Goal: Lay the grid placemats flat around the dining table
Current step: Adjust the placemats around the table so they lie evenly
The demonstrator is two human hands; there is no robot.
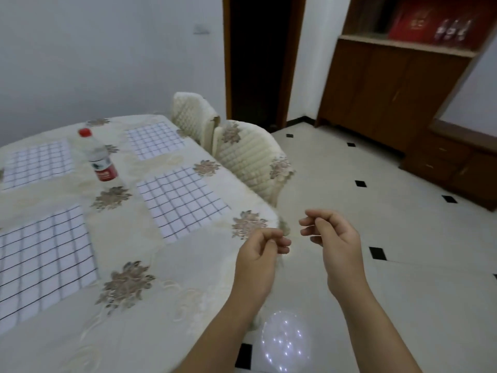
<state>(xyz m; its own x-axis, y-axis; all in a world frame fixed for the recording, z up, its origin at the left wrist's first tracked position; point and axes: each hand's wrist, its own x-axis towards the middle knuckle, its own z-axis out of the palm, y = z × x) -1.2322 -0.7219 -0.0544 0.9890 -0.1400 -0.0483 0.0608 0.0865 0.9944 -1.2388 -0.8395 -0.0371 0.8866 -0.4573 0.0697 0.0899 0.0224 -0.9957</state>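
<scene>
Head view: four grid placemats (pixel 183 201) lie flat on the dining table (pixel 150 254), with a water bottle (pixel 100 157) standing between them. Past the table's corner, the left hand (pixel 259 261) and right hand (pixel 337 244) hang loosely curled, holding nothing.

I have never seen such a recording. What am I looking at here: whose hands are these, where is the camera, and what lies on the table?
There is no machine: a person wears one camera on the head, looking down. The left hand and right hand hover past the table corner, fingers loosely curled, holding nothing. On the tablecloth four grid placemats lie flat, for instance the nearest one and one by the chairs. A water bottle stands between them. Two padded chairs stand beside the table.
</scene>
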